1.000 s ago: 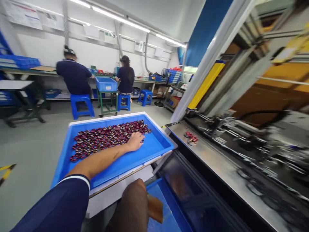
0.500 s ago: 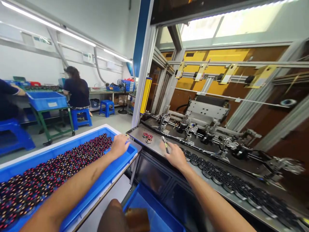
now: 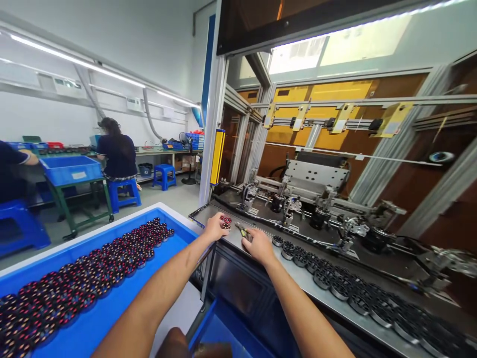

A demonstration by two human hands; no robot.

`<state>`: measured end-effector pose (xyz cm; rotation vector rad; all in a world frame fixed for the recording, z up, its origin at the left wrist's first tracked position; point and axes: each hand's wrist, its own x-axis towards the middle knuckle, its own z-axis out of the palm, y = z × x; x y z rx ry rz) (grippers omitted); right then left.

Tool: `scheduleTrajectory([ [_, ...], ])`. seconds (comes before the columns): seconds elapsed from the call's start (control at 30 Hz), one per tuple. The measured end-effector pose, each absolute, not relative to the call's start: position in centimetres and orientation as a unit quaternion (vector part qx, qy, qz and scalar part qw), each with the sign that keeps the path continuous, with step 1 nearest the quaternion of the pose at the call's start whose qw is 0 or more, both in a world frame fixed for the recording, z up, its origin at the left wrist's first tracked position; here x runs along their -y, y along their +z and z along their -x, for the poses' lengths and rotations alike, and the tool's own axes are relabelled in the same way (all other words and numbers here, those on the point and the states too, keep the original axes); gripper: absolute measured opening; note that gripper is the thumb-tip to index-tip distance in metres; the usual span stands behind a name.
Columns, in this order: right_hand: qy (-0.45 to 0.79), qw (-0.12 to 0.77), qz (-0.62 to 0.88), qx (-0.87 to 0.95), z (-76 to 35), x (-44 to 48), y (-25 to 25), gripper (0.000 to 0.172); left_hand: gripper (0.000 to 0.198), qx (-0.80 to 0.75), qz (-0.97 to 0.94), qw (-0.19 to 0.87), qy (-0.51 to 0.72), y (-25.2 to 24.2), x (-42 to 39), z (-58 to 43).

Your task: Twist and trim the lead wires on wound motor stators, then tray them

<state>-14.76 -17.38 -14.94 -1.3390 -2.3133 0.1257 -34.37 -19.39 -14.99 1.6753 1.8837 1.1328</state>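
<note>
Setting left hand (image 3: 215, 229), fingers curled, on small red rings (image 3: 225, 222) near bench (image 3: 316, 283) corner; right hand (image 3: 257, 244) gripping pliers (image 3: 243, 231); best pinched lightly.

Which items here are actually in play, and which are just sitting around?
In play:
- left hand at the small red wound coils on the steel machine ledge
- right hand holding yellow-handled pliers
- row of black round holders

Lying about:
- blue plastic tray
- blue stools
</note>
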Motion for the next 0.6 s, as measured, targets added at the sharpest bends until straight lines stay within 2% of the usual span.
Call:
scheduleTrajectory([
  [0.2, 0.071, 0.363, 0.456, 0.81, 15.1, 18.9, -13.1, 0.027, 0.036, -0.636, -0.566, 0.148, 0.503, -12.6, 22.8, 32.5],
  [0.37, 0.156, 0.479, 0.394, 0.769, 14.0, 25.0, -11.2, 0.035, 0.058, -0.56, -0.582, 0.11, 0.579, -11.9, 31.0, 31.8],
  [0.47, 0.26, 0.475, 0.357, 0.761, 11.7, 32.1, -11.6, 0.043, 0.059, -0.499, -0.606, 0.092, 0.612, -14.0, 37.8, 30.2],
  [0.6, 0.389, 0.434, 0.362, 0.728, 8.5, 41.6, -12.0, 0.043, 0.064, -0.357, -0.668, 0.043, 0.651, -15.8, 44.8, 26.5],
])
